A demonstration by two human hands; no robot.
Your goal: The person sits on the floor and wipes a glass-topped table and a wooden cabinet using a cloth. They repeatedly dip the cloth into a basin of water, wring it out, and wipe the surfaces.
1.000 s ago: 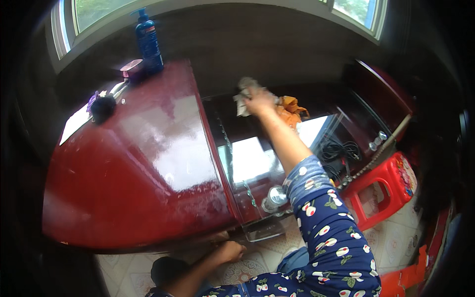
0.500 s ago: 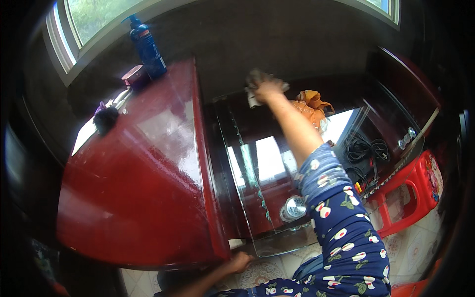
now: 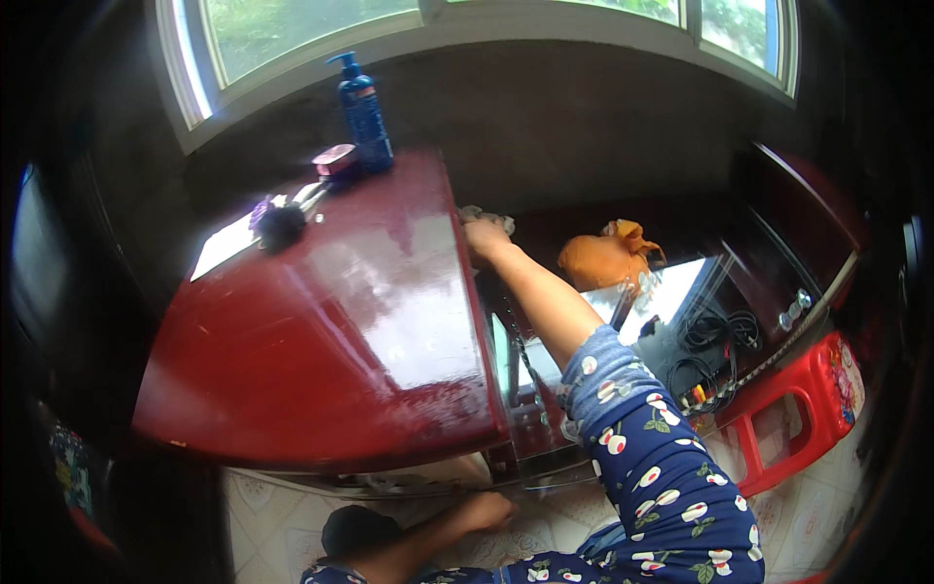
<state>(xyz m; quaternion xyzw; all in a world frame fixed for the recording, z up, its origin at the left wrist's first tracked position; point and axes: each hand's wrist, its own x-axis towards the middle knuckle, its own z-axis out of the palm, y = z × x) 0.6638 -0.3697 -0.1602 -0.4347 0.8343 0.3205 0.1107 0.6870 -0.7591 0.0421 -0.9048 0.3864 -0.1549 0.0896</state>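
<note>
My right hand [image 3: 484, 240] reaches far forward, its fingers closed on a pale, crumpled cloth [image 3: 494, 218]. It presses the cloth down on the dark, glass-topped lower surface [image 3: 530, 219], close against the side of the red wooden cabinet top [image 3: 321, 360]. Part of the fingers is hidden by the cabinet's edge. My left hand [image 3: 488, 511] is low in front of the cabinet, above the tiled floor, with its fingers curled in and no object showing in them. To the right of the cloth sits an orange bag [image 3: 605, 261] with a knotted top.
On the cabinet stand a blue pump bottle [image 3: 366, 122], a pink-lidded jar [image 3: 336, 161] and a fuzzy black item [image 3: 282, 226]. Black cables [image 3: 718, 333] lie on the glass near a clear knob-like object [image 3: 796, 310]. A red plastic stool [image 3: 778, 428] stands at the right.
My right hand has moved the cloth left and nearer, from beside the orange bag to the cabinet's side. My left hand has come away from the cabinet's lower edge. The view has shifted.
</note>
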